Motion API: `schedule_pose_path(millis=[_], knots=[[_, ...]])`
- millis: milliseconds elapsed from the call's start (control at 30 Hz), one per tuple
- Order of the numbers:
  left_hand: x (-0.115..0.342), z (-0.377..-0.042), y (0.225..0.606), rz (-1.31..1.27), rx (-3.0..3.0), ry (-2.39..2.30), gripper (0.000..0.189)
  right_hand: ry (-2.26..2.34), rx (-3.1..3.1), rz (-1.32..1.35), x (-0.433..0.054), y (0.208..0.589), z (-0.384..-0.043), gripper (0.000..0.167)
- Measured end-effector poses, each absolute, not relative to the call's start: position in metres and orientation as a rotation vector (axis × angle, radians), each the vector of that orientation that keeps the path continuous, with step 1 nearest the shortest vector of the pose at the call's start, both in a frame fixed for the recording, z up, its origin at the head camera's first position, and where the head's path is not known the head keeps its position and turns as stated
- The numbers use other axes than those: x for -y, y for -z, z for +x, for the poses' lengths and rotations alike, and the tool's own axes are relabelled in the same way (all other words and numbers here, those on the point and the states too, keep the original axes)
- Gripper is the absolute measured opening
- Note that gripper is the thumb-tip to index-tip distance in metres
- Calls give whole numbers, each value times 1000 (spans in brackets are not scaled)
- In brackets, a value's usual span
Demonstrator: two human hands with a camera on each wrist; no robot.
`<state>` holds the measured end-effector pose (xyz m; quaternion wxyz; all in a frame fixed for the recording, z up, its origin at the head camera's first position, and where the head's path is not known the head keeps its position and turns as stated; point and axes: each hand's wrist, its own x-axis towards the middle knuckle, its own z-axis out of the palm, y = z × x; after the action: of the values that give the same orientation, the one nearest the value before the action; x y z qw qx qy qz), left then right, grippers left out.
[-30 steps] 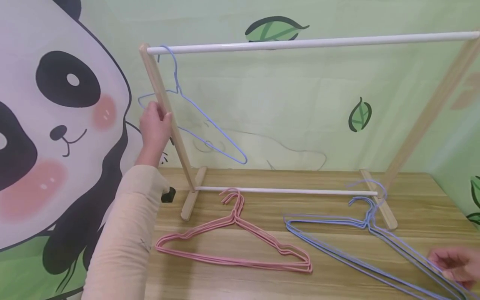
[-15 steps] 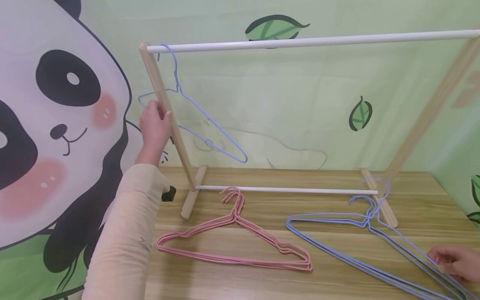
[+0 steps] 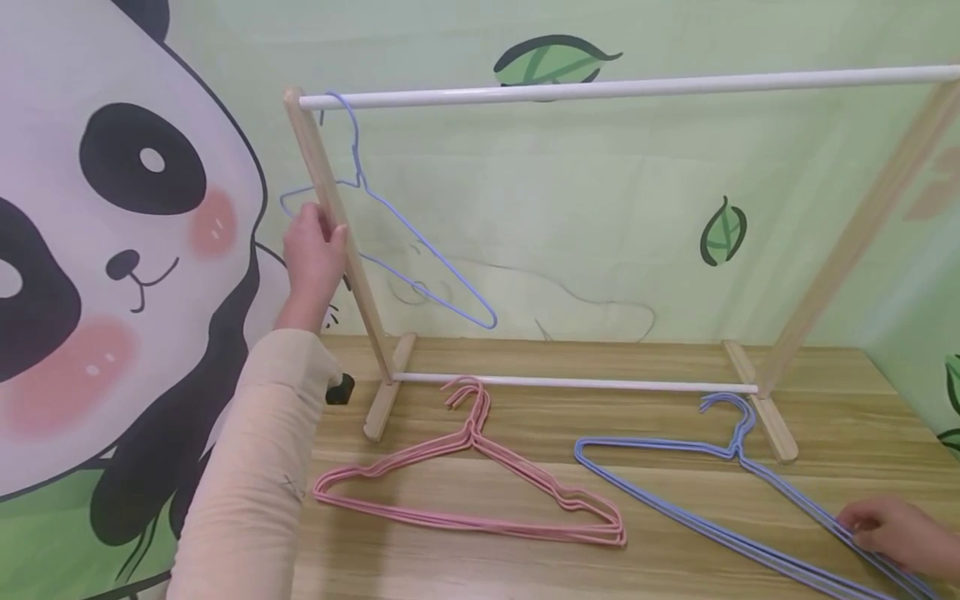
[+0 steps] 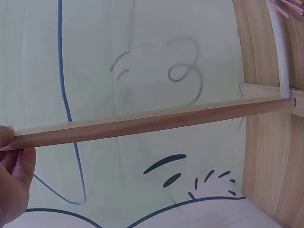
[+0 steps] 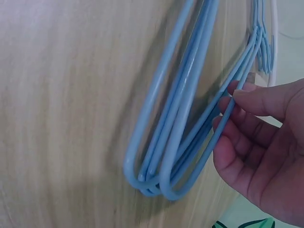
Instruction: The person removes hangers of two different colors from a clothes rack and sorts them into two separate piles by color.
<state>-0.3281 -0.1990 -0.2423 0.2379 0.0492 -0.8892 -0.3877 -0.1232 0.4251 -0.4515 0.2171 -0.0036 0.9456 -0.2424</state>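
My left hand (image 3: pixel 315 258) grips the left wooden post (image 3: pixel 362 296) of a clothes rack. In the left wrist view, the thumb and fingers lie on either side of that post (image 4: pixel 152 124). One blue hanger (image 3: pixel 356 146) hangs by its hook at the left end of the rack's white top rail (image 3: pixel 600 89). At lower right, my right hand (image 3: pixel 896 533) is at the side of a stack of blue hangers (image 3: pixel 739 443) on the table. In the right wrist view, its thumb and fingers pinch the nearest blue hanger (image 5: pixel 214 137); several others lie close beneath.
A stack of pink hangers (image 3: pixel 470 433) lies on the wooden table (image 3: pixel 450 575), left of the blue ones. The rack's white lower bar (image 3: pixel 570 382) runs behind both stacks. At the right stands the other wooden post (image 3: pixel 862 217). A panda-printed backdrop (image 3: pixel 225 158) is behind.
The top blue hanger, earlier shifted off its stack with its hook raised, now lines up with the others. My right hand has moved slightly left. The left hand keeps its hold.
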Motion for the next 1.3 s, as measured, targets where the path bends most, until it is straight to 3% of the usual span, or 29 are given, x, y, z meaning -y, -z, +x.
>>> schedule_pose_path(millis=[367,500,767,1300], knots=[[200,-327,243,132,2428,1069,30,675,-2734,-90,-401,424,-141,19],[200,-327,243,126,2420,1071,29,723,-2769,-264,-384,405,-149,23],[201,-328,244,126,2422,1073,28,772,-2968,-680,-344,372,-172,12],[201,-330,244,126,2425,1087,29,603,-2953,-819,-261,292,-204,19]])
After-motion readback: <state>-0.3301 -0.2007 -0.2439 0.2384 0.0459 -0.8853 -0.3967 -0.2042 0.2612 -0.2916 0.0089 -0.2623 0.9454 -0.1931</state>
